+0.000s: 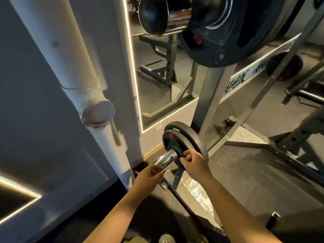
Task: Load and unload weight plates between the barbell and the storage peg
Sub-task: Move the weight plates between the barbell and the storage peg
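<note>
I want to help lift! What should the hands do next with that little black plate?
Probably slide the small black round weight plate outward along the shiny chrome storage peg. The right hand already pinches its lower edge, and the left hand waits beneath the peg's tip. A larger black plate sits behind.

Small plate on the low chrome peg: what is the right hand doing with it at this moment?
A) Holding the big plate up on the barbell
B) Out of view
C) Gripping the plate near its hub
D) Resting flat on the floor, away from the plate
C: the right hand has its fingers curled on the small plate close to the hub, where it sits on the chrome peg.
</note>
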`<action>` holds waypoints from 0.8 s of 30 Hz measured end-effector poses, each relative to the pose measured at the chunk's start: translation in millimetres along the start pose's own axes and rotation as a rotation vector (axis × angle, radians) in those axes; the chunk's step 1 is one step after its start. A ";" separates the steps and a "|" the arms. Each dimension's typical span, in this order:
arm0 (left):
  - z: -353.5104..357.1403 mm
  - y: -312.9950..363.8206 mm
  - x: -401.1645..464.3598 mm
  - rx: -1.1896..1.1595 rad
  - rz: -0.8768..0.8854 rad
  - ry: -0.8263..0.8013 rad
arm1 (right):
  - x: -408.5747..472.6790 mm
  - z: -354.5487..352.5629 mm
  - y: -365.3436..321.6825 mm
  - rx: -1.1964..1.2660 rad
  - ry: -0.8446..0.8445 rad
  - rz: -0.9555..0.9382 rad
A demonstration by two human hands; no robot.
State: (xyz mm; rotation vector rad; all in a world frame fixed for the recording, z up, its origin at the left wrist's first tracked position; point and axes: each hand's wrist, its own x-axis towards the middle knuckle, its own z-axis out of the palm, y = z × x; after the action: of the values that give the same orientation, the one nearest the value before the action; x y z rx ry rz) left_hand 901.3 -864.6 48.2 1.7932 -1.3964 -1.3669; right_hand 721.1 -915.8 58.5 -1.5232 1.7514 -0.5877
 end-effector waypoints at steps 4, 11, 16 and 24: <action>0.1 30.4 27.9 0.041 0.126 -0.011 | 1.0 -6.7 4.5 -0.113 0.107 -0.030; -13.7 64.0 99.7 0.474 0.621 0.090 | 4.2 2.6 -2.7 -0.329 0.333 -0.100; -11.5 71.9 142.8 0.770 0.630 -0.049 | 6.5 9.3 -3.1 -0.307 0.358 -0.060; -12.2 45.0 154.7 0.795 0.707 -0.080 | 10.9 22.0 6.4 -0.301 0.405 -0.012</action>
State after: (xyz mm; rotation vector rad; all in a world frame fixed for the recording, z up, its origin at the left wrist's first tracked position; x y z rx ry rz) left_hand 889.7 -1024.3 26.9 1.3691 -2.5277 -0.5299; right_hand 733.6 -922.5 37.4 -1.7057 2.2203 -0.7008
